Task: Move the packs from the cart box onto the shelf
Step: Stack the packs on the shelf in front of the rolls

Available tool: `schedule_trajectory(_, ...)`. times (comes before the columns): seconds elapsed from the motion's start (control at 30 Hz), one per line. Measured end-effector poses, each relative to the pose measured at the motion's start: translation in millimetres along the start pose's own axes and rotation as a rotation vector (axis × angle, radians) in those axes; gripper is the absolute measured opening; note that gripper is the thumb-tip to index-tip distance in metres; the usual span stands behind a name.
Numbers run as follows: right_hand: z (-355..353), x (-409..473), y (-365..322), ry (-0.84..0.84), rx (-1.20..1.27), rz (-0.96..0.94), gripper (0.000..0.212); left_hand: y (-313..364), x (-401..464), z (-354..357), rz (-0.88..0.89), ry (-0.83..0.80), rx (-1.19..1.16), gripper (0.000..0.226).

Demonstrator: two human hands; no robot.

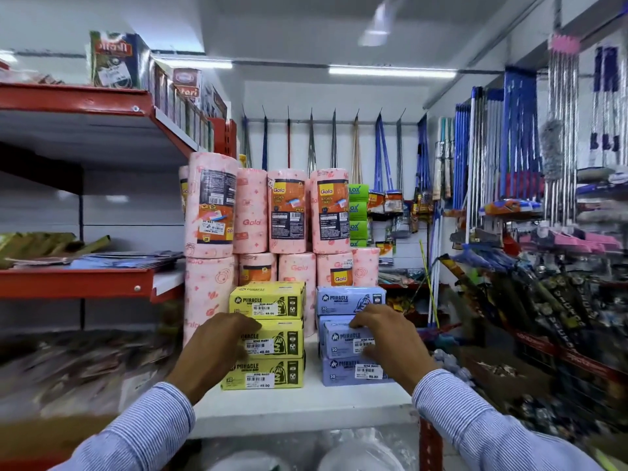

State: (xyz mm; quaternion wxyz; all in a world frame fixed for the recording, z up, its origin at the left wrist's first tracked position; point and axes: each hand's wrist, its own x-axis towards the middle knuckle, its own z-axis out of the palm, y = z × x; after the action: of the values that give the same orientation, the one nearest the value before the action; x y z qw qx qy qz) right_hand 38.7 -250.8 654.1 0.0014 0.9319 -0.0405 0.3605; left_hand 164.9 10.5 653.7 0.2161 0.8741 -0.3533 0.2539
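Note:
Three yellow Miracle packs stand stacked on the white shelf. My left hand lies against the left side of the middle yellow pack, fingers curled on its front edge. To the right stands a stack of blue Miracle packs. My right hand grips the middle blue pack, thumb under it and fingers over its top, and that pack sticks out a little toward me. The cart box is not in view.
Pink Gala kitchen towel rolls are piled behind the packs. Red shelves with flat packets run along the left. Mops and brooms hang on the right and on the back wall. Clear plastic goods lie on the shelf below.

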Motion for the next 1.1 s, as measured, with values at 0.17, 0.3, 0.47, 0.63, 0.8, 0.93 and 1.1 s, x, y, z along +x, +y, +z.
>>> schedule_trajectory(0.17, 1, 1, -4, 0.014, 0.009, 0.011, 0.049, 2, 0, -1, -0.001, -0.006, -0.017, 0.051)
schedule_trajectory(0.3, 4, 1, -6, 0.01, -0.004, 0.009, 0.05, 3, -1, 1, -0.02, 0.021, -0.006, 0.051)
schedule_trajectory(0.47, 9, 0, -7, 0.007, -0.017, -0.003, 0.052, 6, -2, 5, -0.048, 0.012, 0.02, 0.052)
schedule_trajectory(0.63, 15, -5, -9, 0.016, -0.016, -0.009, 0.048, 7, -4, 5, -0.071, 0.012, -0.004, 0.051)
schedule_trajectory(0.8, 19, -4, -7, 0.018, -0.007, -0.008, 0.044, 5, -3, 9, -0.078, 0.012, -0.008, 0.052)
schedule_trajectory(0.93, 21, -9, -9, 0.039, -0.038, -0.012, 0.043, 3, -6, 12, -0.068, 0.022, -0.016, 0.054)
schedule_trajectory(1.1, 22, -35, -20, -0.016, -0.082, 0.0, 0.066, 4, -32, 23, 0.096, 0.088, 0.136, 0.071)
